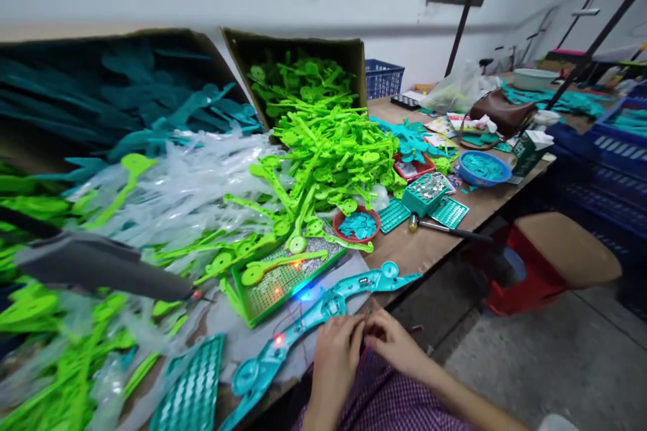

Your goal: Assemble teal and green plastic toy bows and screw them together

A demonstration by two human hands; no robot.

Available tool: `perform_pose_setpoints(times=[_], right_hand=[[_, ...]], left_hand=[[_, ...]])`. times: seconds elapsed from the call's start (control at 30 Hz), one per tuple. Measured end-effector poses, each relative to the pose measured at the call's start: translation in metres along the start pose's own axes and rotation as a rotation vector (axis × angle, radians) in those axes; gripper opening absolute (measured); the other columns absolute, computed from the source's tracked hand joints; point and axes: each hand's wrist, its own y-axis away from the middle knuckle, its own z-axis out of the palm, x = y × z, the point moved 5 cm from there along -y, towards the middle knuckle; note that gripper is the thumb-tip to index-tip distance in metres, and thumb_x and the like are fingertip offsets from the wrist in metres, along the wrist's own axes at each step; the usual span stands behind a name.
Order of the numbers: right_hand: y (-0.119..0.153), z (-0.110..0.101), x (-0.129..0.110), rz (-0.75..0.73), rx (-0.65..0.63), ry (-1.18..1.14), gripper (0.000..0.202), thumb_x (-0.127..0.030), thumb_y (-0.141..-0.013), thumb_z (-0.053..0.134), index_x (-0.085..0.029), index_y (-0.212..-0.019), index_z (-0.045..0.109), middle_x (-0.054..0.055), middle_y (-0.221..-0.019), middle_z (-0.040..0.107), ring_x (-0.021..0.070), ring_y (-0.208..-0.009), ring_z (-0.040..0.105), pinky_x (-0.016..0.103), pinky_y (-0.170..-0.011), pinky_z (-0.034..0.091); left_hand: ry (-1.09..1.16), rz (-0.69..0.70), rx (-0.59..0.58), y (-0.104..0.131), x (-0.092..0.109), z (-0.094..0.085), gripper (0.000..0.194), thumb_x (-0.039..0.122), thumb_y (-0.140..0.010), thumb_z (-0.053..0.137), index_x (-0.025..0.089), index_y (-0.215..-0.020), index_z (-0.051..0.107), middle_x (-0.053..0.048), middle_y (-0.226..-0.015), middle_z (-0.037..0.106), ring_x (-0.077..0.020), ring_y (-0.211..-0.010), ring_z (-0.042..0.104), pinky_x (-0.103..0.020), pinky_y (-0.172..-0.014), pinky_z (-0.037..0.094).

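My left hand (337,349) and my right hand (393,340) meet close together at the table's front edge, fingers pinched. What they pinch is too small to make out; a bit of red shows below the fingertips. Just beyond them lies a long turquoise plastic strip (304,313) with round ends, its hollow side up. Red and blue lights glow on and beside it, and thin wires (302,324) loop over its middle. Behind it, a green tray (283,289) holds many tiny metal pieces, with a lime plastic strip (283,266) lying across it.
Lime strips (333,148) spill from a cardboard box. Plastic bags (187,175) lie left, near a blurred grey tool (106,262). Turquoise grid trays (189,384), a red bowl (377,234) of turquoise pieces, a hammer-like tool (445,229) and a blue bowl (505,182) share the table. A red stool (526,276) stands right.
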Motion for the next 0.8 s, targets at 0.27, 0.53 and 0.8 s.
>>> perform_pose_setpoints(times=[0.27, 0.53, 0.8], right_hand=[[-0.016, -0.003, -0.034, -0.024, -0.005, 0.059, 0.005, -0.026, -0.081, 0.065, -0.024, -0.085, 0.068, -0.001, -0.081, 0.069, 0.0170, -0.074, 0.063, 0.028, -0.073, 0.047], [-0.030, -0.017, -0.068, -0.100, -0.094, 0.280, 0.005, -0.021, -0.081, 0.067, -0.024, -0.082, 0.070, 0.000, -0.079, 0.067, 0.0171, -0.075, 0.059, 0.030, -0.077, 0.044], [-0.027, -0.011, -0.057, -0.186, -0.038, 0.091, 0.011, -0.035, -0.083, 0.069, -0.027, -0.087, 0.074, 0.004, -0.093, 0.072, 0.0202, -0.090, 0.063, 0.035, -0.087, 0.049]], left_hand=[[0.461, -0.276, 0.025, -0.008, 0.000, -0.015, 0.029, 0.045, -0.083, 0.062, 0.022, -0.097, 0.074, -0.007, -0.094, 0.076, -0.0239, -0.086, 0.070, -0.036, -0.080, 0.055], [0.706, -0.413, 0.100, -0.007, -0.005, -0.005, 0.024, 0.037, -0.078, 0.067, 0.021, -0.093, 0.075, -0.006, -0.092, 0.076, -0.0216, -0.083, 0.071, -0.036, -0.082, 0.056], [1.025, -0.647, 0.181, -0.012, -0.021, 0.006, 0.041, 0.048, -0.058, 0.083, 0.015, -0.078, 0.071, 0.000, -0.058, 0.065, -0.0119, -0.051, 0.059, -0.023, -0.052, 0.049]])
